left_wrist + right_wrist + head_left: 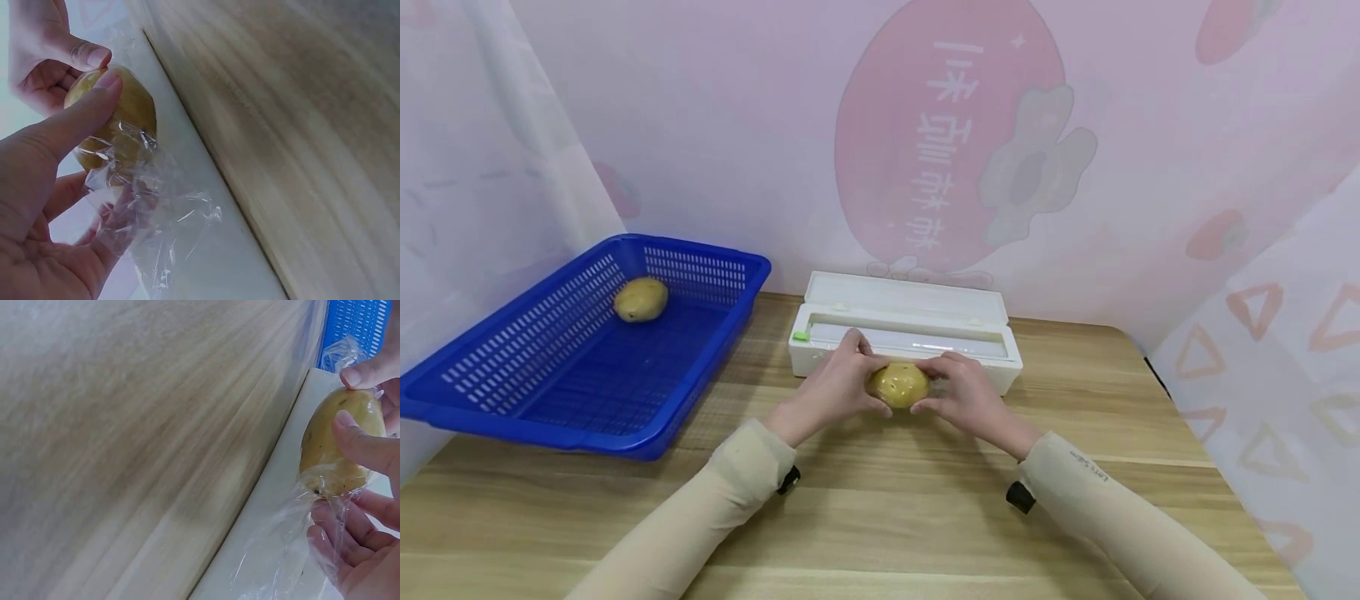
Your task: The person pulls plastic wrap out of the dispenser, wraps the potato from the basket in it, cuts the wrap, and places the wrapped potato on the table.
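A yellow-brown potato is held between both hands, just in front of the white cling film box. Clear cling film covers the potato and hangs loose and crumpled past its ends. My left hand grips one end, its thumb lying on the skin in the left wrist view. At the other end my right hand grips with thumb and fingers; in the right wrist view loose film hangs over its fingers. The box lid stands raised, and a white roll lies inside.
To the left stands a blue plastic basket with slotted sides, holding one more potato. A small green piece sits on the box's left end. Beneath everything is a wood-grain table, and a pink printed curtain hangs behind.
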### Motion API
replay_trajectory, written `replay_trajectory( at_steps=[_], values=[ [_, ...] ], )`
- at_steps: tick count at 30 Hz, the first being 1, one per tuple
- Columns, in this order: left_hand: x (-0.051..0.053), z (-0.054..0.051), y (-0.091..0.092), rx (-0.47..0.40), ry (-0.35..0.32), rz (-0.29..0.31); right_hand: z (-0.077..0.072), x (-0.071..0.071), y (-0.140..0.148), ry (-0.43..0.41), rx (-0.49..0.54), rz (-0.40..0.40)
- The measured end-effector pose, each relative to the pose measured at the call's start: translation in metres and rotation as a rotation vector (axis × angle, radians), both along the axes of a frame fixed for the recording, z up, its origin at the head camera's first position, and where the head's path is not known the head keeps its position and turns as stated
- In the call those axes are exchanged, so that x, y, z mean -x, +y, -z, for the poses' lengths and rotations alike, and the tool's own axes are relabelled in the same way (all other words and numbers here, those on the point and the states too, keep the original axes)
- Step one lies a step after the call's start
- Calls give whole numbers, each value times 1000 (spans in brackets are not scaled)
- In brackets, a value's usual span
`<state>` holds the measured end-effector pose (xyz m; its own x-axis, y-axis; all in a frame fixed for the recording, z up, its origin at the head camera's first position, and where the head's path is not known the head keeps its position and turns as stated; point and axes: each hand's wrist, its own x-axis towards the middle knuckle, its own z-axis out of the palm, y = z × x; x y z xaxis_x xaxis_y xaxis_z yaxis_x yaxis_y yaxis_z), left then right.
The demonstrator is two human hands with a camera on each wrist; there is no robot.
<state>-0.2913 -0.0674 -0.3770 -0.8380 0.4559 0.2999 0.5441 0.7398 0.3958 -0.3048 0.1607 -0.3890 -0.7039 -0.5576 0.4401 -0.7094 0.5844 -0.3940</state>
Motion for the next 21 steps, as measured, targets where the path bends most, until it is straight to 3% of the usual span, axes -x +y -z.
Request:
replay_trajectory(
  at_steps=[10,17,21],
  values=[
    [-4,-1,-5,-47,-8,-17,3,-2,-2,32,20,29],
    [-6,-1,-7,-81,13,24,5,-5,-1,89,25,61],
    [-5,0,-8,-70,15,19,5,-6,-1,92,16,71]
  ],
)
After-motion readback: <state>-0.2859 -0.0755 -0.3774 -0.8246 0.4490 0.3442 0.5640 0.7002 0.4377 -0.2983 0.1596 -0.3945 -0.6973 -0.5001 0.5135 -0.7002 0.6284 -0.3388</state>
